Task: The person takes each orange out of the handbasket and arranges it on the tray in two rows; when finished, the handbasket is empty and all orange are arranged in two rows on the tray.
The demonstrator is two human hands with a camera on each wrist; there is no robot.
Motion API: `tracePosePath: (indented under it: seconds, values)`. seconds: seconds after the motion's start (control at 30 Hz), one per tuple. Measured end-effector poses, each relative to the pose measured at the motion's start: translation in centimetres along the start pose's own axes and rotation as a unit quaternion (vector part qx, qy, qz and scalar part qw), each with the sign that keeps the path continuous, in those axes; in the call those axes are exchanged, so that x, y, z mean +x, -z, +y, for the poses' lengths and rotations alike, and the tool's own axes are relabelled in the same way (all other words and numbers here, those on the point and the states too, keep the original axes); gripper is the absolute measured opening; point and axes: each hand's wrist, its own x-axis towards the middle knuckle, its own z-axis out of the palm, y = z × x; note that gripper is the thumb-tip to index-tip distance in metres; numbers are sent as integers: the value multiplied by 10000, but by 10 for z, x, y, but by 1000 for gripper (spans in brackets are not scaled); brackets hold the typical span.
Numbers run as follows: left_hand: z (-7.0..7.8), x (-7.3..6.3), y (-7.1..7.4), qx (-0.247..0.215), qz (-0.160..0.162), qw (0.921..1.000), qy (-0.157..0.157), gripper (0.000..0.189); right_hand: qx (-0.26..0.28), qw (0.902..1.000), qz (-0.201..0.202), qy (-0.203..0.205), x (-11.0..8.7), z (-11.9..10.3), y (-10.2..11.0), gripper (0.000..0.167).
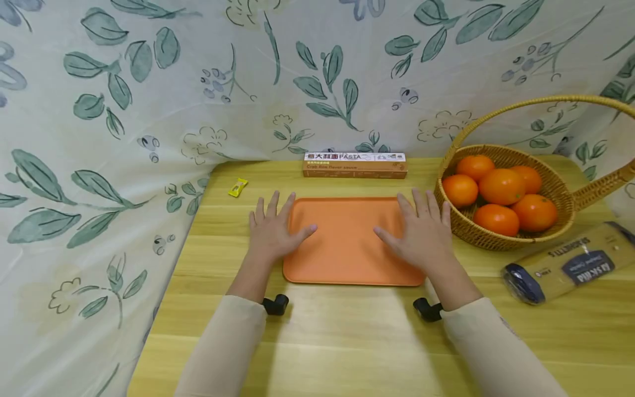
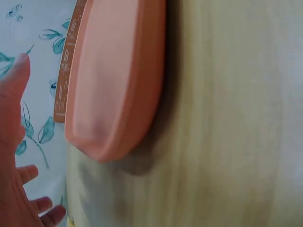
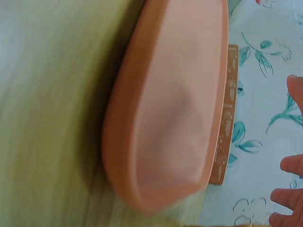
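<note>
An orange rectangular tray (image 1: 347,242) lies flat on the wooden table, with nothing on it. My left hand (image 1: 273,234) hovers over the tray's left edge, fingers spread and thumb pointing inward. Over the opposite edge is my right hand (image 1: 421,234), its fingers likewise spread and straight. Neither hand holds anything. In the left wrist view the left hand (image 2: 16,156) appears apart from the tray (image 2: 106,75). The right wrist view shows fingertips (image 3: 289,196) at the right border, also apart from the tray (image 3: 180,109).
Behind the tray stands a long pasta box (image 1: 354,165). A small yellow packet (image 1: 238,187) lies at the back left. At right, a wicker basket (image 1: 496,242) holds several orange fruits (image 1: 502,186), with a spaghetti bag (image 1: 570,262) in front. Floral cloth (image 1: 149,99) hangs behind.
</note>
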Motion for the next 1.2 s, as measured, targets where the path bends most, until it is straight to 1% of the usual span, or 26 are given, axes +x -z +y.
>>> tracePosePath:
  seconds: [0.07, 0.2, 0.27, 0.37, 0.53, 0.63, 0.77, 0.9, 1.07, 1.2]
  values:
    - [-6, -1, -2, -198, 59, 9998, 24, 94, 42, 9997, 229, 50, -3, 7, 5, 101]
    - [-16, -4, -7, -687, 70, 9975, 113, 85, 111, 9977, 669, 90, -7, 27, 18, 95]
    - [-21, -5, -10, -957, 28, 9953, 149, 80, 209, 9967, 777, 82, -8, 39, 25, 93]
    - [-27, -6, -13, -1269, -71, 9919, 62, 73, 453, 9955, 832, -98, -10, 57, 36, 90]
    - [-36, -7, -18, -1745, -270, 9840, -242, 63, 838, 9917, 856, -468, -11, 88, 57, 87]
    - [-42, -7, -21, -1998, -390, 9787, -251, 61, 977, 9898, 779, -682, -7, 106, 71, 89]
    - [-47, -5, -23, -2183, -536, 9741, -238, 59, 1182, 9861, 700, -938, 0, 130, 88, 90]
    - [-51, -3, -25, -2211, -587, 9731, -266, 55, 1287, 9835, 745, -1032, 9, 149, 98, 91]
    - [-55, -1, -26, -2238, -551, 9726, -292, 51, 1370, 9818, 669, -1128, 19, 168, 99, 93]
    - [-57, -1, -28, -2281, -522, 9718, -287, 50, 1427, 9810, 559, -1186, 23, 176, 95, 99]
